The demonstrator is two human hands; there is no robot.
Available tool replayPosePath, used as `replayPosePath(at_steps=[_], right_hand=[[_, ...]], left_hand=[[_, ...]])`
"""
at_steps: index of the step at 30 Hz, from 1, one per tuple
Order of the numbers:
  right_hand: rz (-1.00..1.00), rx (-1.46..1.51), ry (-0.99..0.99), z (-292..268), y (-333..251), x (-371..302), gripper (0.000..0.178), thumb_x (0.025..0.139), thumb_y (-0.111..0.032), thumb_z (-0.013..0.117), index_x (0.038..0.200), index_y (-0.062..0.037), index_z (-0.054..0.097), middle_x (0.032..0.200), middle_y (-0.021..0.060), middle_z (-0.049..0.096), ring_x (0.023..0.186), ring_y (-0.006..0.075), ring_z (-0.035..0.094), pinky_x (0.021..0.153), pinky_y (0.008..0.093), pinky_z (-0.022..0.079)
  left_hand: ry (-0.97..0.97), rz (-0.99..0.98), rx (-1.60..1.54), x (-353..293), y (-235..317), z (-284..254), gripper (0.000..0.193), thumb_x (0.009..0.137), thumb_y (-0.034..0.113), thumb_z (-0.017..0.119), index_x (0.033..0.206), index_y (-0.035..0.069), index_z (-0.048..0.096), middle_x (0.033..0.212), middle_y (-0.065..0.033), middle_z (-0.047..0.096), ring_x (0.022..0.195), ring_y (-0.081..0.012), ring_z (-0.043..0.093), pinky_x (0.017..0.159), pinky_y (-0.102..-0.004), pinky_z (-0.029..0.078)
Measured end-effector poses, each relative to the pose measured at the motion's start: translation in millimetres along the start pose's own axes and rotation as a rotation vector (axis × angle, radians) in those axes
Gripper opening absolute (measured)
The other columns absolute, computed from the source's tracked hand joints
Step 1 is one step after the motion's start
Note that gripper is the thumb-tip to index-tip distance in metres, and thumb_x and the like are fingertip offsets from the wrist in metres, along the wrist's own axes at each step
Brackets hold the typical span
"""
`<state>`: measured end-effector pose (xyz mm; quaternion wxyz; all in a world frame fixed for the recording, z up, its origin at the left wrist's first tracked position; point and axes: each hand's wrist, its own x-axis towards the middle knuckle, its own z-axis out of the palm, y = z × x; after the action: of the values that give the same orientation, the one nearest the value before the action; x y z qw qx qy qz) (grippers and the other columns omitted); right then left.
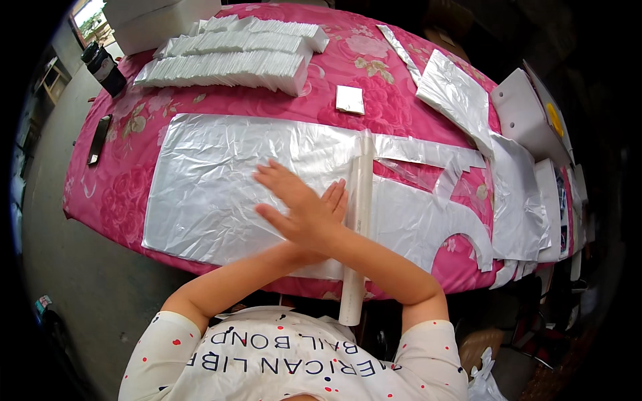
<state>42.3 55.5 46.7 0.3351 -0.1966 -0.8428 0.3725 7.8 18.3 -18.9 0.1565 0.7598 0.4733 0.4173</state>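
Observation:
My forearms cross over a stack of thin, silvery-white plastic sheets (214,180) spread on the table. On top, my right hand (294,204) reaches to the left, flat and with fingers spread, over the wrinkled film; it holds nothing. Partly hidden beneath my right wrist, my left hand (336,200) points away from me with fingers stretched out, close beside a whitish pipe (361,194). This pipe lies across the film from far to near, and its near end juts past the table edge. To its right lies more film with a curved cutout (408,214).
A pink flowered cloth (127,200) covers the table. Folded white sheets (227,63) stand in rows at the far left, near a dark bottle (103,70) and a phone (99,140). A small silvery square (350,99) lies beyond the film. White boxes (531,113) stand at right.

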Motion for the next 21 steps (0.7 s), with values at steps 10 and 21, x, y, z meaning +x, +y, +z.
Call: replayPosePath(at_steps=[10,21], right_hand=[[0.151,-0.349,0.0,-104,24,-136,0.044,0.085,-0.025,0.056,0.122,-0.0019,0.051,0.13,0.0156,0.047,0.121,0.0337,0.043,0.099,0.0405,0.036],[-0.091,-0.519,-0.388,-15,7,-53,0.061,0.086,-0.047,0.046,0.13,-0.0053,0.044,0.141,0.0121,0.036,0.135,0.0332,0.019,0.109,0.0452,0.018]], left_hand=[[0.167,-0.94,-1.364,91,-34,-8,0.06,0.096,0.037,0.031,0.135,-0.008,0.023,0.137,-0.019,0.034,0.128,-0.0264,0.035,0.107,-0.0355,0.028],[0.357,-0.721,-1.006,49,-49,-95,0.054,0.098,0.039,0.027,0.127,-0.004,0.038,0.128,-0.0168,0.046,0.121,-0.0238,0.044,0.103,-0.0347,0.032]])
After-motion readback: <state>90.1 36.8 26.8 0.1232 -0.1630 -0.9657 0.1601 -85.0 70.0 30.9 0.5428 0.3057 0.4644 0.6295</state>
